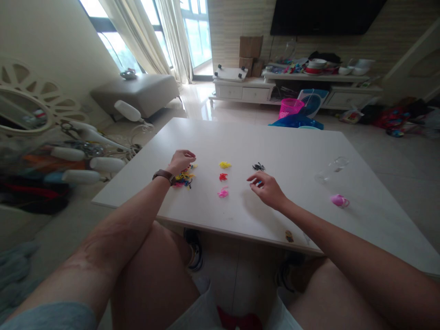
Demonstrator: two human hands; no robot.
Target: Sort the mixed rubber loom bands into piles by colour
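My left hand [182, 161], with a watch at its wrist, is over the far side of a mixed pile of small coloured plastic pieces [184, 178]. Its fingers are curled together; anything between them is too small to make out. On the white table [288, 142], a column of small heaps runs down the middle: yellow pieces [225, 165], red pieces [223, 177] and pink pieces [223, 193]. My right hand [267, 189] hovers just nearer than a heap of black pieces [258, 167], fingers apart. Some blue pieces [260, 184] show partly behind its fingers.
A clear plastic bottle [332, 169] lies at the table's right, with its pink-purple lid [340, 200] nearer me. A cartoon sticker [289, 236] is by the front edge. Beyond the table are a pink basket [290, 108] and a white cabinet [237, 92]. A lamp [106, 164] stands left.
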